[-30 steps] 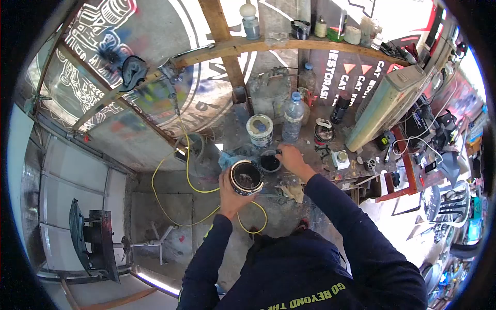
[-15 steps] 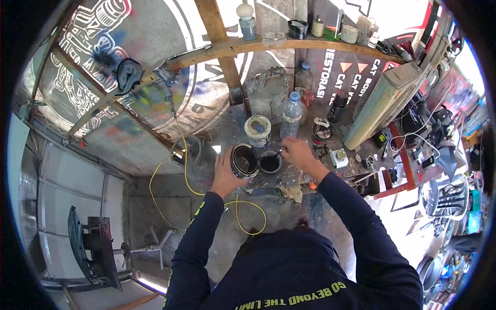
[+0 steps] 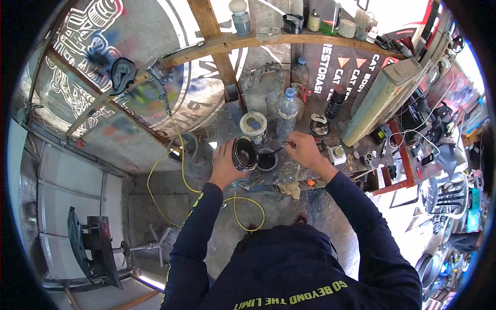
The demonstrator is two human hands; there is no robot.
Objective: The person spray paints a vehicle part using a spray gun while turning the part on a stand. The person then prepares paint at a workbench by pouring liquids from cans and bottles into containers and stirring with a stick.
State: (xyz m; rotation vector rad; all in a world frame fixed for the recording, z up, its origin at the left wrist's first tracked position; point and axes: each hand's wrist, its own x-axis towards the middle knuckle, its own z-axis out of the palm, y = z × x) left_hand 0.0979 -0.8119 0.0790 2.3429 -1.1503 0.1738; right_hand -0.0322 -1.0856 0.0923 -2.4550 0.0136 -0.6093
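Observation:
My left hand (image 3: pixel 224 164) is wrapped round an open tin (image 3: pixel 245 153) with a dark inside, tilted to the right. Beside it on the bench stands a small cup (image 3: pixel 267 160) of dark liquid. My right hand (image 3: pixel 305 150) pinches a thin dark stirring tool (image 3: pixel 279 149), whose lower end reaches into the cup. Just behind the cup are a white-rimmed can (image 3: pixel 253 125) and a plastic bottle with a blue cap (image 3: pixel 287 113).
A yellow hose (image 3: pixel 184 170) hangs from a spray gun (image 3: pixel 159 73) at the left. Right of my hand lie a small white box (image 3: pixel 338 154) and an open tin (image 3: pixel 320 126). Bottles line the wooden ledge (image 3: pixel 258 41).
My left hand has moved left and up with the tin, which now tilts towards the cup. My right hand has shifted slightly right and up. A blue cloth behind the tin is no longer visible.

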